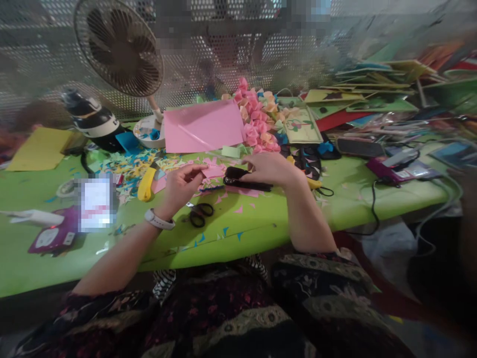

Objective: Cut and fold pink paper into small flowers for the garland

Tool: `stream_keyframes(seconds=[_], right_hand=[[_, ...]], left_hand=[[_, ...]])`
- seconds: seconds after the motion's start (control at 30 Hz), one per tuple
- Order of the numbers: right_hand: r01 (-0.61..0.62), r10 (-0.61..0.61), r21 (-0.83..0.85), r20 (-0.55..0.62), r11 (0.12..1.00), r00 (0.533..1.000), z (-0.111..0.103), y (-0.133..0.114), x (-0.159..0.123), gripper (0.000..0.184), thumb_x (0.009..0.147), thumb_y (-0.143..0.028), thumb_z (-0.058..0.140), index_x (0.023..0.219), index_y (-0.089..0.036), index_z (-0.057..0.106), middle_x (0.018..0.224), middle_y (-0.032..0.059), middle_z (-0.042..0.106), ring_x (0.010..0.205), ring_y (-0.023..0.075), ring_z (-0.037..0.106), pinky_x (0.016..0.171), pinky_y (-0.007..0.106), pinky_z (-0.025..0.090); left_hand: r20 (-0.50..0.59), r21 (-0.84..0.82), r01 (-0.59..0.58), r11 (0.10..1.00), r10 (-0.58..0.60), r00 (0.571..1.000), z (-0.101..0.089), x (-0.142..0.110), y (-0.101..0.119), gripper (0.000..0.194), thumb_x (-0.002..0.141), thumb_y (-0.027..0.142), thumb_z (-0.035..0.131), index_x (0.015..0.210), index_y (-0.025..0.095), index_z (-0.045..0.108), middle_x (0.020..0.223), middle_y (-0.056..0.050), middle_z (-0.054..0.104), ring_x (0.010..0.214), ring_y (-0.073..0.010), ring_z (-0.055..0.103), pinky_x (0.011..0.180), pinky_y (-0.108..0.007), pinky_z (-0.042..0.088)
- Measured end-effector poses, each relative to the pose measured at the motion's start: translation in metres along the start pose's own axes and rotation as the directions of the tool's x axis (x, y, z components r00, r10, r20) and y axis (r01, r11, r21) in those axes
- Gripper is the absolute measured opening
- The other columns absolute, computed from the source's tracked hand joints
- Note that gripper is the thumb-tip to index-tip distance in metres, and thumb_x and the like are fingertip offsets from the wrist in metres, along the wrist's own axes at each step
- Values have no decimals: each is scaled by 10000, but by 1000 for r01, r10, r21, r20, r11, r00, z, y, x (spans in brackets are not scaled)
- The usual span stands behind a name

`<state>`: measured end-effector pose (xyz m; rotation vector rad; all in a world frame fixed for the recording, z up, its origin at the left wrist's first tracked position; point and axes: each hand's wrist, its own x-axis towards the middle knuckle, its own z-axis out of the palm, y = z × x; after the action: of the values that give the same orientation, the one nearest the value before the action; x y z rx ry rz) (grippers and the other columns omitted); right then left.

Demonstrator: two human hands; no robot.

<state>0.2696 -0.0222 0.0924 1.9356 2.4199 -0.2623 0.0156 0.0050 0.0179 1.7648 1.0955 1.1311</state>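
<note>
My left hand [182, 186], with a white band on its wrist, pinches the edge of a small pink paper piece [213, 171]. Across from it, my right hand [271, 169] is wrapped over a black stapler [233, 175] that lies on its side of the paper, jaw end toward the left hand. Whether the stapler's jaws touch the paper I cannot tell. More pink paper [246, 191] shows under the stapler. Black-handled scissors [200, 215] rest just below, near my left wrist. A yellow curved tool [146, 184] lies left of that hand.
Paper scraps [122, 166] litter the green table [253, 231]. Behind stand a fan [121, 49], a dark bottle [93, 119], a pink sheet [203, 127] and a heap of folded paper flowers [257, 119]. Glue guns [404, 166] [52, 231] flank the workspace, their cords trailing.
</note>
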Motion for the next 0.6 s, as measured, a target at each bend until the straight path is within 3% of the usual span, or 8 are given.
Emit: stream_keyframes(seconds=[0.13,0.23,0.4,0.5,0.6], right_hand=[[-141,162,117,-197,983,967,-11,27,-10,379,892,-450,595,1158,-196,686,1084,85,763,954,254,683,732,313,440],[-230,248,101,-232,968,941,-11,49,-22,346,880,-428,581,1124,-210,695,1037,77,769,916,255,692,712,316,448],[-394,386,-127,-88,910,918,8,78,-44,405,814,-342,581,1177,-190,678,1147,129,737,994,304,687,704,341,451],[-450,466,-215,27,867,885,22,83,-51,417,805,-298,566,1175,-142,679,1195,193,697,1044,334,679,705,357,459],[-459,474,-217,23,862,880,32,81,-51,447,814,-281,548,1217,-119,654,1233,219,658,1079,346,671,727,371,480]], left_hand=[[-54,-258,109,960,-127,990,-3,-2,0,336,772,438,727,964,171,797,939,-75,781,786,-178,716,692,-282,607],[-105,-336,146,931,-191,976,-6,-1,2,321,729,437,780,914,174,786,855,-53,767,691,-138,685,613,-246,586],[-75,-420,205,884,-259,963,-5,2,2,475,687,348,834,1127,220,711,803,6,717,701,-120,680,664,-255,588],[-7,-486,273,830,-315,949,-3,3,2,436,659,290,851,1062,199,711,836,3,712,759,-128,695,741,-292,602],[77,-549,350,759,-371,926,-2,2,6,317,638,220,866,901,166,697,822,-3,721,721,-117,687,754,-299,604]])
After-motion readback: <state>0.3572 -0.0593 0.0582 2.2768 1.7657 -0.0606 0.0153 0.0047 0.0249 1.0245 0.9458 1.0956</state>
